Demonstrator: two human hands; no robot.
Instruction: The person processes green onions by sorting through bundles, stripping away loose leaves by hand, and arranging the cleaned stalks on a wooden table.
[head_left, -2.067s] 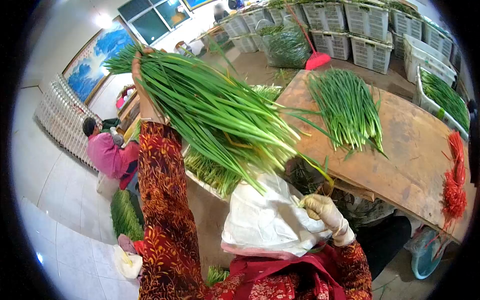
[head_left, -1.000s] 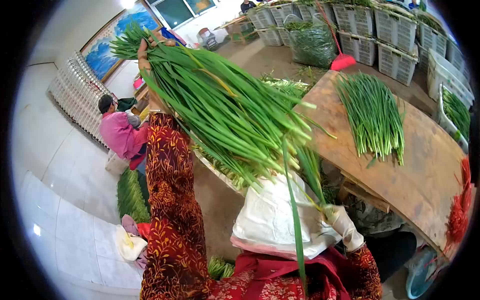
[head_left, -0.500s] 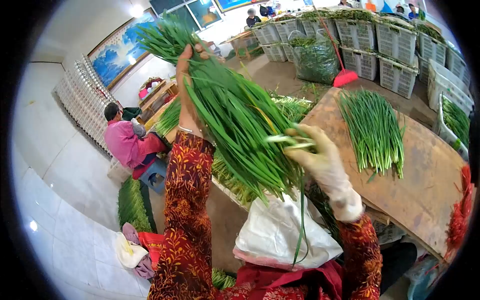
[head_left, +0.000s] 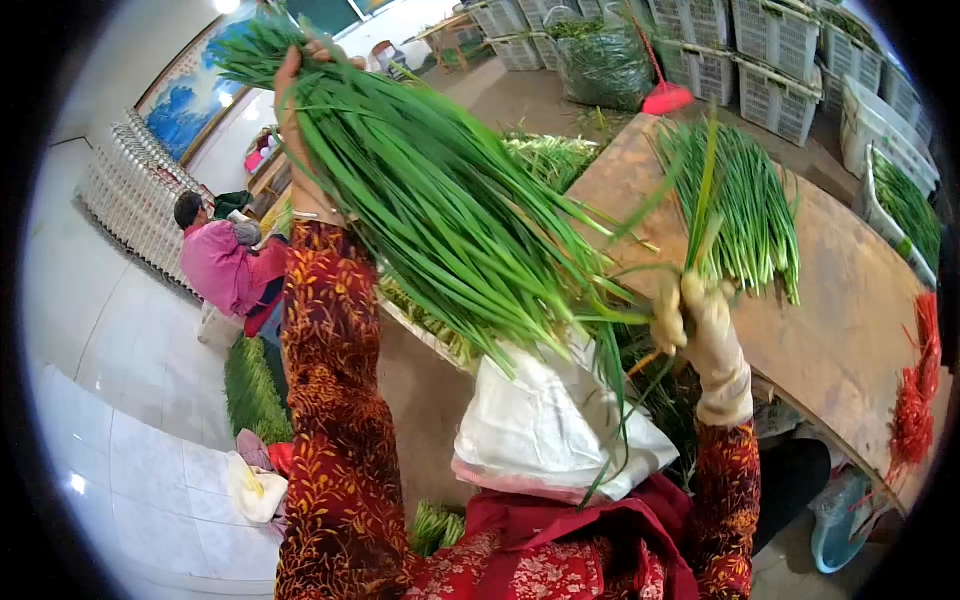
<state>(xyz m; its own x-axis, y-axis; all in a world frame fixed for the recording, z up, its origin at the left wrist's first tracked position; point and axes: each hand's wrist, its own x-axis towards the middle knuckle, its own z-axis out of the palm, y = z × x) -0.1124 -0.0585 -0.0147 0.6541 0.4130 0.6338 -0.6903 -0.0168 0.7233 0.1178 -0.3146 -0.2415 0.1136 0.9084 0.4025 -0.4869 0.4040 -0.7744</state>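
My left hand (head_left: 296, 110) is raised high and grips a thick bunch of long green chives (head_left: 450, 215) near its leafy tips, so the bunch slopes down to the right. My right hand (head_left: 692, 318), in a pale glove, sits just right of the bunch's lower cut end and pinches a few loose chive leaves (head_left: 706, 195) that stick upward. Both arms wear red patterned sleeves. A white cloth (head_left: 545, 425) lies on my lap under the bunch.
A brown wooden board (head_left: 850, 310) to the right carries a sorted chive pile (head_left: 745, 205); red ties (head_left: 915, 385) lie at its right edge. White crates (head_left: 760, 60) line the back. A person in pink (head_left: 225, 265) sits at left beside more chives (head_left: 255, 390).
My right hand has dropped from the middle of the bunch to its lower right, pulling a few leaves away. My left hand has tilted the bunch further to the left.
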